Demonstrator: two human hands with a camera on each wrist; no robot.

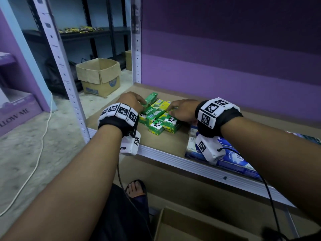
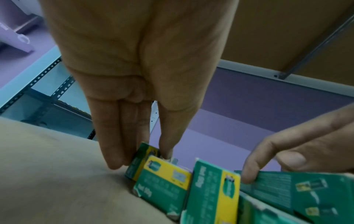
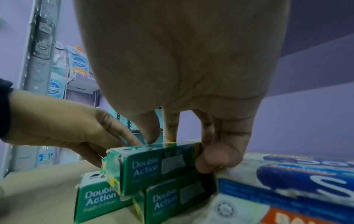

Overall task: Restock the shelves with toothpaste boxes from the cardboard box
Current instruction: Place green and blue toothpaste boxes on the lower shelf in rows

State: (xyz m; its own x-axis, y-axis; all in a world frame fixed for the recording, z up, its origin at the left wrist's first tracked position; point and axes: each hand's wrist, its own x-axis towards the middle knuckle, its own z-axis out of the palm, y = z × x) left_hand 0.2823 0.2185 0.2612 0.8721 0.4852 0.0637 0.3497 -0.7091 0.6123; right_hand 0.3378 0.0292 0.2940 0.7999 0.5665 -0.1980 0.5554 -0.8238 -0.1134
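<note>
From the head camera, both hands reach onto a brown shelf (image 1: pixel 166 145) where green and yellow toothpaste boxes (image 1: pixel 157 117) lie heaped near its left end; blue packs (image 1: pixel 231 155) sit just beside them, and an open cardboard box (image 1: pixel 182 226) stands below. At the left wrist, the left hand (image 2: pixel 138 84) pinches the far box (image 2: pixel 142 157) between thumb and fingers. At the right wrist, the right hand (image 3: pixel 184 84) grips the top box (image 3: pixel 153 163) of the stack, thumb apparently on its upper edge, though blur makes that uncertain.
</note>
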